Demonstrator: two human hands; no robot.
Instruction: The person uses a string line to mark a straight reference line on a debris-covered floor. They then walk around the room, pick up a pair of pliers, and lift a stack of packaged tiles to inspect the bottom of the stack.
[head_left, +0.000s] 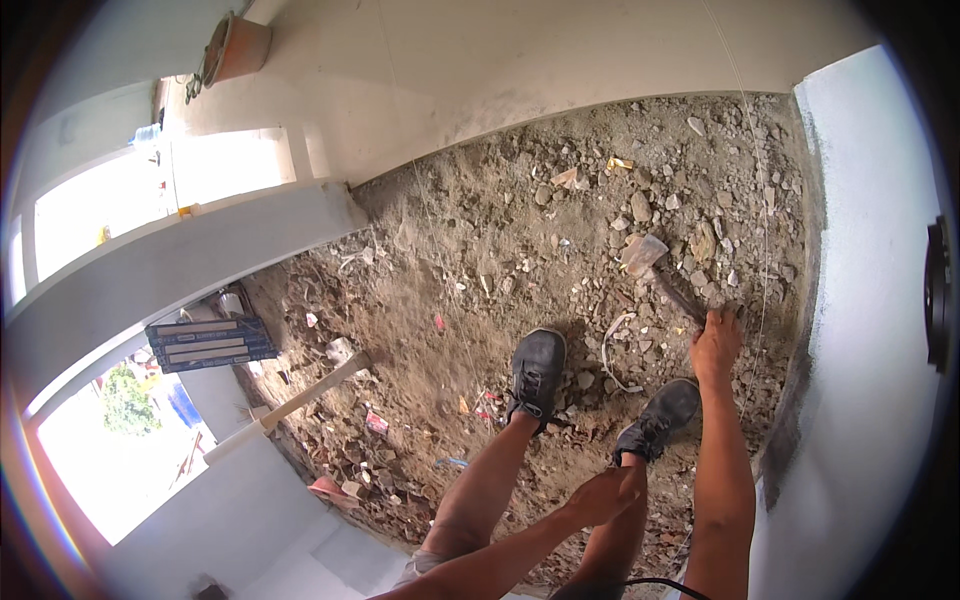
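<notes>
I stand on rubble-strewn dirt [500,250] in dark shoes. My right hand [716,345] reaches down and grips the dark handle of a tool whose pale head [643,253] rests among the stones ahead of my right foot [660,415]. My left hand [605,495] rests on my right knee and holds nothing that I can see. My left foot [537,372] is planted a little to the left.
A second tool with a long pale wooden handle [300,400] lies at the left by a white wall. A thin string [430,220] runs across the dirt. White walls close in at the back, left and right [870,300]. A white strip [612,345] lies near my feet.
</notes>
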